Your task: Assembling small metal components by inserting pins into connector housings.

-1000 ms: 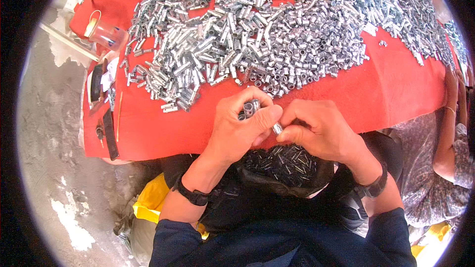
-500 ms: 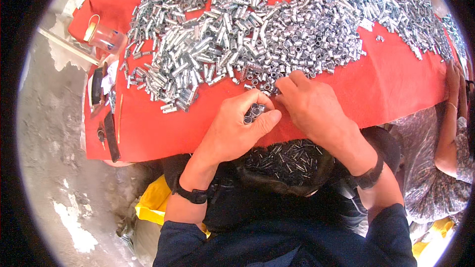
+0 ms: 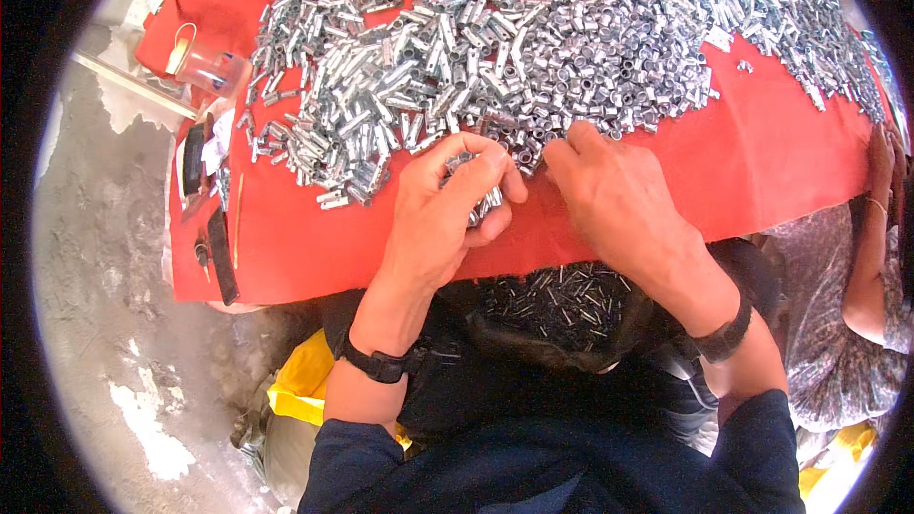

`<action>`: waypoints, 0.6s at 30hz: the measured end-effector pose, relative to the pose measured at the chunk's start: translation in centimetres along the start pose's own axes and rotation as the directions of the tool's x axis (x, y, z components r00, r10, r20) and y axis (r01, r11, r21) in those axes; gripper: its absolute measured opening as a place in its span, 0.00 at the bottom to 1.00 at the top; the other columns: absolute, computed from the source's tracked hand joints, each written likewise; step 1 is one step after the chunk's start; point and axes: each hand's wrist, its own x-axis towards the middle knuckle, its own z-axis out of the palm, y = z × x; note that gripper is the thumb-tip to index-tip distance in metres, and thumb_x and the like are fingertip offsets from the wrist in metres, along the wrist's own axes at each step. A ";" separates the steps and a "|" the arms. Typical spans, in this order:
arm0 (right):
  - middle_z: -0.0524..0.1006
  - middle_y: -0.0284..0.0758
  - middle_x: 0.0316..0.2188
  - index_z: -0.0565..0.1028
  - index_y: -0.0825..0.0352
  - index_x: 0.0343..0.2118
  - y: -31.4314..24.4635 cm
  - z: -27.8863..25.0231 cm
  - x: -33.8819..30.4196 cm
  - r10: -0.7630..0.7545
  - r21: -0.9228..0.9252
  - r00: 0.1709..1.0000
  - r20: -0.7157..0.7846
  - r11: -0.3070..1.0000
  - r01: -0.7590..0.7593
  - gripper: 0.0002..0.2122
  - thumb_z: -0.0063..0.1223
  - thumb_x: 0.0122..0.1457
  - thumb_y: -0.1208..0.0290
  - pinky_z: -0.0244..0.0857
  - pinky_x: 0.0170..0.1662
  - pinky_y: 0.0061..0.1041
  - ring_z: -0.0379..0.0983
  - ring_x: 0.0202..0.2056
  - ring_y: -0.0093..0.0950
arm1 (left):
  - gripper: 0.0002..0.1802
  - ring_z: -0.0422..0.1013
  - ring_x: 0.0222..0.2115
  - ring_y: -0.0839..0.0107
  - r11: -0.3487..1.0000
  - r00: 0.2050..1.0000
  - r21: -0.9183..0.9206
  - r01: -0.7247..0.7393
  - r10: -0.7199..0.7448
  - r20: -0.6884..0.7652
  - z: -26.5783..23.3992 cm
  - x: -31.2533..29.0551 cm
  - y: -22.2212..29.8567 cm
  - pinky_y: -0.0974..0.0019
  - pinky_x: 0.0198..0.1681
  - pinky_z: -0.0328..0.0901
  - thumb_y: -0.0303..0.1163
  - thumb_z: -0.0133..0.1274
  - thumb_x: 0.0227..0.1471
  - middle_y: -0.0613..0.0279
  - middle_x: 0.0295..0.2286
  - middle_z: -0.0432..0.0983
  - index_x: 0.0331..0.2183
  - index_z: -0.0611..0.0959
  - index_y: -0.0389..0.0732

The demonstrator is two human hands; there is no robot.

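My left hand point(image 3: 433, 214) is curled around several short shiny metal collars point(image 3: 488, 207), its thumb and fingers closed over them. A broad heap of the same small collars point(image 3: 609, 67) lies just beyond on the red cloth point(image 3: 381, 252). At the near edge of that heap, my right hand point(image 3: 624, 192) is bent down with thumb and fingers drawn together. Its fingertips are partly hidden, so I cannot make out what is between them. Longer metal tubes point(image 3: 357, 124) are heaped beyond my left hand, running into the collars.
Below the cloth's near edge sits a dark container of thin metal pins point(image 3: 557, 309). A clear plastic jar point(image 3: 209, 71) lies at the far left, with a dark flat strip point(image 3: 222, 257) nearer. At the right edge are another person's hand and arm point(image 3: 868, 257).
My left hand has turned and its fingers have folded further over the collars. My right hand has shifted slightly right, still by the heap's edge. The whole view has moved a little.
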 end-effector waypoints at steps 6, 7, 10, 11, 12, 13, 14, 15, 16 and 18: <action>0.73 0.42 0.28 0.74 0.69 0.29 0.2 0.1 0.3 -0.074 -0.013 0.997 -0.003 0.997 0.074 0.05 0.54 0.49 0.78 0.73 0.31 0.33 0.78 0.30 0.37 | 0.12 0.65 0.18 0.78 0.995 0.994 0.068 -0.069 0.075 -0.081 0.0 0.2 -0.6 0.80 0.15 0.50 0.39 0.51 0.62 0.59 0.27 0.76 0.35 0.76 0.40; 0.73 0.42 0.28 0.74 0.69 0.29 0.2 0.1 0.3 -0.076 0.013 0.997 0.007 0.997 0.076 0.04 0.54 0.49 0.78 0.73 0.31 0.33 0.78 0.30 0.37 | 0.12 0.65 0.18 0.78 0.995 0.994 0.070 -0.070 0.075 -0.082 0.1 0.2 -0.5 0.80 0.15 0.50 0.39 0.51 0.62 0.59 0.27 0.76 0.35 0.76 0.40; 0.73 0.42 0.28 0.73 0.70 0.29 0.1 0.2 0.3 -0.056 0.020 0.998 0.015 0.998 0.056 0.05 0.54 0.48 0.78 0.73 0.30 0.34 0.78 0.30 0.38 | 0.13 0.67 0.20 0.79 0.991 0.985 0.105 -0.086 0.101 -0.138 0.6 0.3 -0.6 0.80 0.16 0.52 0.41 0.50 0.63 0.60 0.26 0.76 0.34 0.76 0.40; 0.73 0.42 0.28 0.73 0.70 0.29 0.0 0.2 0.3 -0.056 0.020 0.998 0.012 0.998 0.056 0.05 0.54 0.48 0.78 0.73 0.30 0.34 0.78 0.30 0.38 | 0.13 0.68 0.21 0.79 0.992 0.984 0.080 -0.095 0.106 -0.146 0.6 0.4 -0.7 0.80 0.16 0.54 0.41 0.50 0.63 0.60 0.27 0.76 0.34 0.76 0.40; 0.74 0.43 0.28 0.73 0.70 0.30 -0.1 0.4 0.3 -0.041 -0.001 0.999 0.025 0.999 0.041 0.05 0.54 0.48 0.78 0.73 0.30 0.34 0.78 0.30 0.38 | 0.13 0.69 0.21 0.79 0.993 0.982 0.054 -0.103 0.111 -0.154 0.6 0.5 -0.7 0.80 0.16 0.55 0.41 0.50 0.64 0.60 0.27 0.77 0.35 0.76 0.41; 0.74 0.44 0.29 0.73 0.71 0.30 -0.2 0.5 0.3 -0.025 -0.023 0.999 0.037 0.999 0.026 0.05 0.54 0.48 0.78 0.73 0.30 0.35 0.78 0.29 0.39 | 0.13 0.69 0.21 0.79 0.993 0.982 0.056 -0.105 0.112 -0.153 0.5 0.4 -0.7 0.80 0.16 0.55 0.41 0.50 0.64 0.60 0.27 0.77 0.35 0.76 0.41; 0.74 0.44 0.29 0.73 0.71 0.30 -0.3 0.7 0.4 -0.027 -0.022 0.999 0.034 0.999 0.028 0.05 0.54 0.48 0.78 0.73 0.30 0.35 0.78 0.29 0.39 | 0.13 0.69 0.22 0.79 0.994 0.985 0.012 -0.104 0.105 -0.134 0.2 0.4 -0.7 0.79 0.18 0.57 0.40 0.51 0.63 0.59 0.28 0.77 0.36 0.76 0.40; 0.74 0.45 0.29 0.72 0.71 0.30 -0.3 0.8 0.4 0.011 -0.009 0.999 0.045 1.000 -0.011 0.06 0.54 0.48 0.78 0.73 0.30 0.36 0.78 0.29 0.40 | 0.13 0.70 0.23 0.79 0.994 0.989 -0.033 -0.102 0.098 -0.115 0.0 0.4 -0.6 0.78 0.19 0.60 0.40 0.52 0.63 0.59 0.29 0.78 0.38 0.76 0.39; 0.74 0.46 0.29 0.72 0.72 0.30 -0.3 0.9 0.4 0.049 0.004 0.997 0.057 0.999 -0.049 0.06 0.54 0.48 0.78 0.72 0.30 0.36 0.78 0.29 0.41 | 0.13 0.70 0.23 0.79 0.994 0.988 -0.032 -0.105 0.101 -0.116 -0.1 0.4 -0.7 0.78 0.19 0.60 0.40 0.52 0.63 0.59 0.29 0.78 0.38 0.76 0.39; 0.74 0.46 0.28 0.72 0.72 0.30 -0.3 0.7 0.1 0.044 0.024 0.998 0.042 0.999 -0.045 0.06 0.53 0.49 0.78 0.72 0.30 0.37 0.77 0.29 0.42 | 0.13 0.71 0.24 0.78 0.988 0.983 -0.058 -0.140 0.132 -0.124 -0.1 0.4 -0.8 0.77 0.19 0.60 0.39 0.51 0.63 0.58 0.29 0.78 0.38 0.76 0.38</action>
